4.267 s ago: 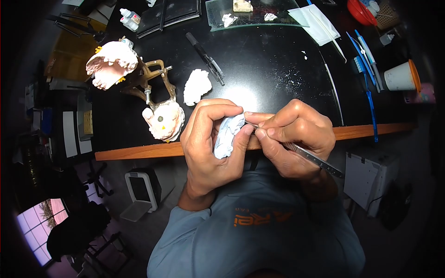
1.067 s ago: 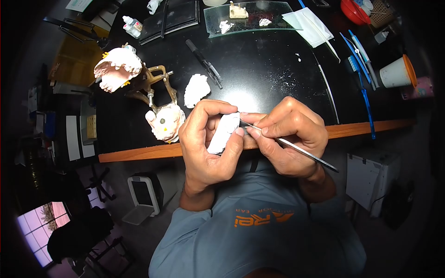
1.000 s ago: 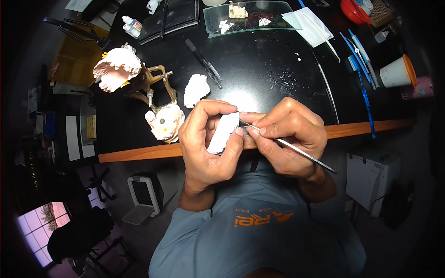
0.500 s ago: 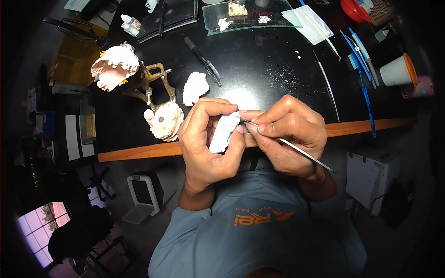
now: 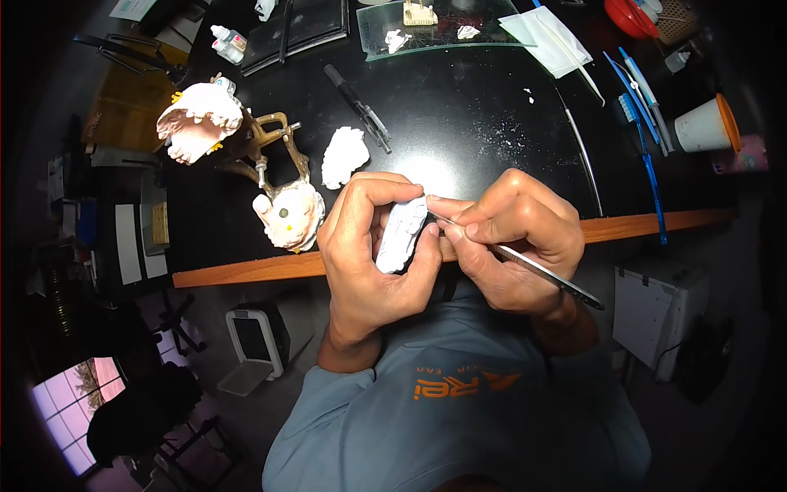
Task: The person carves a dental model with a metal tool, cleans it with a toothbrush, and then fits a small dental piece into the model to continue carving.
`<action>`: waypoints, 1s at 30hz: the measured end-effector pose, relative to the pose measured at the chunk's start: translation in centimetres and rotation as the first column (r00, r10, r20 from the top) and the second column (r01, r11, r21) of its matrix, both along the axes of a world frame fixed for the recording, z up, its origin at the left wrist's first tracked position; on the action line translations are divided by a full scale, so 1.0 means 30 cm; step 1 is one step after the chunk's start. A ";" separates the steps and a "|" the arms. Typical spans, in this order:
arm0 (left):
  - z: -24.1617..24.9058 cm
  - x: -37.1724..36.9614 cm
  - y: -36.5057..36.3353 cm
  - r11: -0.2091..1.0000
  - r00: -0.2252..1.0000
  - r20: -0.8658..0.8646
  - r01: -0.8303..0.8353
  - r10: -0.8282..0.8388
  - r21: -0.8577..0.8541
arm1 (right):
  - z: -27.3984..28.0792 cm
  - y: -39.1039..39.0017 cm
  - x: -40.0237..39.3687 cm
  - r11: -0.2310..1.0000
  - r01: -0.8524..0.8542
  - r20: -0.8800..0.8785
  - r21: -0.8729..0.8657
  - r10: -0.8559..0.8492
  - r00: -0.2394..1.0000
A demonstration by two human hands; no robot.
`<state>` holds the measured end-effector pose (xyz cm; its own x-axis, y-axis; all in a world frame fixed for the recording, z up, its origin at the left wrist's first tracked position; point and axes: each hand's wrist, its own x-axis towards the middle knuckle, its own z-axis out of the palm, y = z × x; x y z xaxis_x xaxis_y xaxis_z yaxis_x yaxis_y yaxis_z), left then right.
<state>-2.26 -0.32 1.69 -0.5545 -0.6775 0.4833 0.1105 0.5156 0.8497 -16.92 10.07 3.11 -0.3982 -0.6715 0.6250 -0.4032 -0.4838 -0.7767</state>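
My left hand is wrapped round a small white plaster dental cast, holding it tilted between thumb and fingers just over the table's front edge. In my right hand is a thin metal dental carver, gripped like a pen. Its shaft slants down to the right, and its working end meets the upper right side of the cast; fingers partly hide the tip. Behind my left hand lies another white plaster piece. To the left stands a brass-coloured articulator bearing an upper cast and a lower cast.
A black pen lies beyond my hands. Further back is a glass slab with plaster bits. On the right are a metal rod, a blue toothbrush and a white cup. Wooden edging borders the black table.
The carver has turned in my right fingers, and its shaft now looks darker with its rear end slightly lower. Both hands and the cast have shifted slightly right.
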 end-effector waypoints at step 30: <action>-0.003 0.005 0.004 1.000 0.999 -0.036 0.028 -0.028 0.007 | 0.010 0.003 0.002 0.999 -0.041 -0.002 0.023 0.041 0.999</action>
